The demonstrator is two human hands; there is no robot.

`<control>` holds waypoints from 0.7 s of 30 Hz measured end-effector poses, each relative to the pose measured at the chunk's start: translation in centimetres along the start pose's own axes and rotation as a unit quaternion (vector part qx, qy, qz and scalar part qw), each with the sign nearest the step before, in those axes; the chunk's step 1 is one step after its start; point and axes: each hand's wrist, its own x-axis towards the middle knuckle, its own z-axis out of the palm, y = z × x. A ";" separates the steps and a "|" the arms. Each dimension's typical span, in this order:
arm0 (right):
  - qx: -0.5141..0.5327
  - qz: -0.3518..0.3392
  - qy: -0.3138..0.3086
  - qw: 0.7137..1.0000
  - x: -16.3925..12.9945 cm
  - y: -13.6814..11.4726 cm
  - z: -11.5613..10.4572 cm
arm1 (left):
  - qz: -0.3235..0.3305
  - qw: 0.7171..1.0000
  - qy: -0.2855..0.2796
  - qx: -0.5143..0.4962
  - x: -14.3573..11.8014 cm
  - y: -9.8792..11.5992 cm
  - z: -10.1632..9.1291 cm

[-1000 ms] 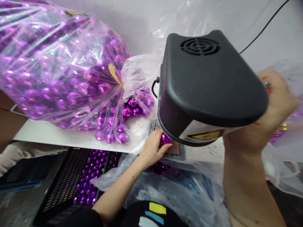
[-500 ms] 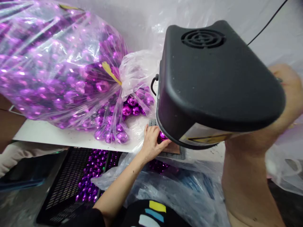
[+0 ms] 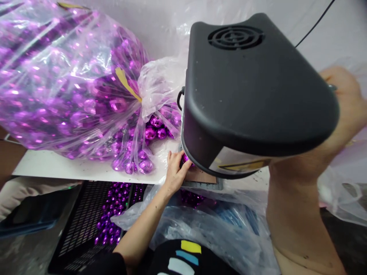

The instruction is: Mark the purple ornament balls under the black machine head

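My left hand (image 3: 174,172) is at the near left corner of a black machine housing (image 3: 252,95), thumb and fingers closed around a shiny purple faceted ball (image 3: 186,157). The housing hides part of the ball. Under my hand lies a brown pad (image 3: 200,176) on a grey plate (image 3: 219,185). My right hand (image 3: 342,101) is raised at the housing's right side with its fingers curled. A small metal end (image 3: 332,88) shows by it, but what the hand grips is hidden behind the housing.
A large clear bag of purple balls (image 3: 74,88), tied with yellow, fills the left of the white table (image 3: 51,164). Loose purple balls (image 3: 150,133) lie by its neck. Below stands a black crate (image 3: 74,225) of purple pieces. Plastic sheeting (image 3: 200,225) covers my lap; a person's sleeve (image 3: 25,191) is at left.
My left hand has shifted slightly left over the pad with the purple ball. The whole view has moved a little; my right hand stays beside the housing.
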 end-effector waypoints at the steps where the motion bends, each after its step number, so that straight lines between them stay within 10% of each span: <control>1: -0.014 -0.001 0.007 1.000 0.0 0.0 0.0 | 0.007 1.000 -0.011 0.014 0.0 0.1 0.0; 21: -0.008 -0.011 0.007 1.000 -0.1 0.0 0.1 | 0.047 0.993 -0.084 0.069 -0.4 2.4 2.8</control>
